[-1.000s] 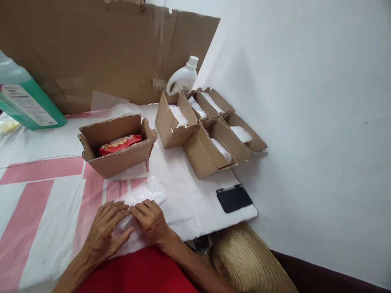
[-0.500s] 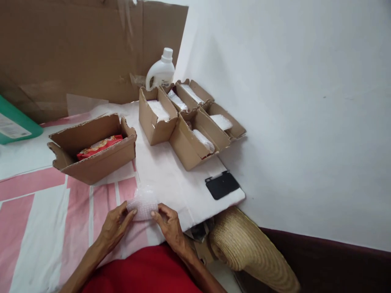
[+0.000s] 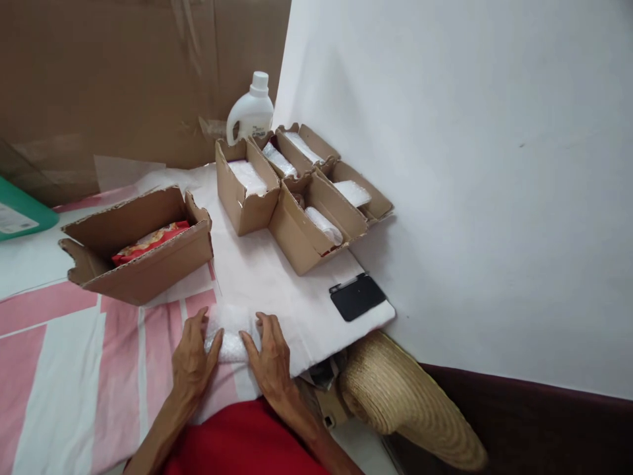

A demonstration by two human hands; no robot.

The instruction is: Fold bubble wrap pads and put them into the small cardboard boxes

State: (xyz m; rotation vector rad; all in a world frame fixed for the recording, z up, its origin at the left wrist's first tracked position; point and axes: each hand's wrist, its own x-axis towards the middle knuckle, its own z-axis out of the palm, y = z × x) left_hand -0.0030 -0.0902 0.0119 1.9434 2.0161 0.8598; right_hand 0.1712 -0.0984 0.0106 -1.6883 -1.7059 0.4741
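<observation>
A small folded wad of bubble wrap (image 3: 228, 332) lies on the pink-and-white cloth (image 3: 74, 369) near the front edge. My left hand (image 3: 192, 356) presses on its left side and my right hand (image 3: 270, 359) on its right side, fingers laid flat over it. Just beyond stands an open cardboard box (image 3: 143, 264) with a red snack packet (image 3: 148, 241) inside.
Several smaller open boxes (image 3: 301, 211) with white wrapped bundles cluster by the white wall. A white jug (image 3: 250, 112) stands behind them, a black phone (image 3: 357, 297) lies at the table's right edge, a straw hat (image 3: 410, 402) sits below it, and a green bottle (image 3: 20, 214) is at far left.
The bubble wrap went from a long flat sheet to a small folded wad; my hands lifted it, then pressed it back down on the cloth. The view swung right.
</observation>
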